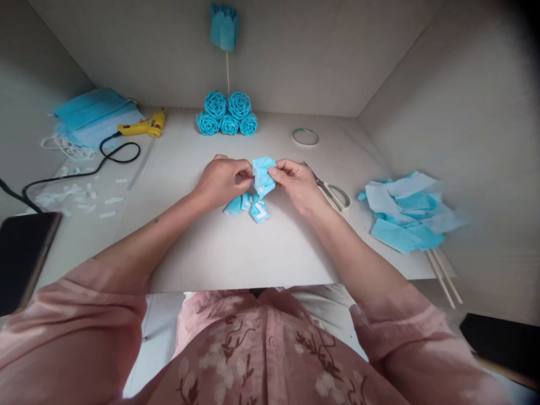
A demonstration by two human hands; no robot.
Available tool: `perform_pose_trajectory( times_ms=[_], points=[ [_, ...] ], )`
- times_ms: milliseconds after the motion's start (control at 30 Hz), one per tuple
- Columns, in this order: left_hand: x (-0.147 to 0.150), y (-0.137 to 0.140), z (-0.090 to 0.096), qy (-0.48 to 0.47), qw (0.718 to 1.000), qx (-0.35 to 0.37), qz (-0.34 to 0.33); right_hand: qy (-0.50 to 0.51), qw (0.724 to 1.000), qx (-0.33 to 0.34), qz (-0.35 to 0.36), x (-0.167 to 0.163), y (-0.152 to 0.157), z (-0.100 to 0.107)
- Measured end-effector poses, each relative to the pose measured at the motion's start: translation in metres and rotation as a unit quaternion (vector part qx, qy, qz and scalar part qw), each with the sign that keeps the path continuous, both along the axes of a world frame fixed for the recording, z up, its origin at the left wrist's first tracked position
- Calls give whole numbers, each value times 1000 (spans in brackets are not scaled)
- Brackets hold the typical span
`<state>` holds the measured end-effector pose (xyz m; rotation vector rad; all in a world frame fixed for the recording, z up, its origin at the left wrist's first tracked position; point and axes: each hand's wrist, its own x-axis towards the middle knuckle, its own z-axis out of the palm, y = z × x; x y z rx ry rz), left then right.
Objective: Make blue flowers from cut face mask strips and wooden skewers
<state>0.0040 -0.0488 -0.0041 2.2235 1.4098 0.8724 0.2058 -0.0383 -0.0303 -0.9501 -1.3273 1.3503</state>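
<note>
Between my two hands, above the middle of the table, is a small light-blue fabric piece [264, 173], like cut face-mask material. My right hand [298, 183] pinches it at the right edge between thumb and fingers. At its left edge my left hand [223, 179] has thumb and forefinger closed together. Just below lie several small blue fabric pieces [258, 211], some with white strips on them. Scissors [333, 196] with pale handles rest beside my right hand, partly hidden behind it.
Rolled blue flowers [229, 112] are stacked at the back, with a blue flower on a stick [224, 28] above. To the left are face masks [93, 115], a yellow glue gun [145, 125], white scraps [80, 194] and a phone [25, 253]. On the right are a tape roll [305, 136], blue fabric pieces [409, 211] and sticks [445, 275].
</note>
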Motion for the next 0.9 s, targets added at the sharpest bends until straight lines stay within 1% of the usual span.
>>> perform_pose_trajectory(
  times_ms=[67,133,200,267,367,433,533,633,800,900],
  points=[
    [1,0,-1,-69,997,-35,-2,18,1000,5,-15,-1,1,-1],
    [2,0,-2,-156,984,-85,-5,41,999,8,-32,-2,1,-1],
    [2,0,-4,-238,960,-144,-11,45,998,12,-49,-3,1,-1],
    [3,-1,-6,-304,932,-195,-32,40,997,21,-69,-2,2,0],
    [6,-3,-9,-355,894,-262,-72,44,995,44,-83,0,3,0],
    [9,-6,-11,-357,881,-300,-86,35,995,54,-82,0,3,-1],
    [12,-9,-12,-343,882,-313,-82,6,996,52,-77,-1,1,-2],
    [12,-10,-12,-337,889,-304,-51,-1,996,46,-73,-2,-1,2],
    [7,-3,-12,-347,903,-253,-2,24,994,53,-96,10,2,14],
    [3,2,-14,-333,917,-221,23,-2,996,51,-79,17,5,17]
  ],
)
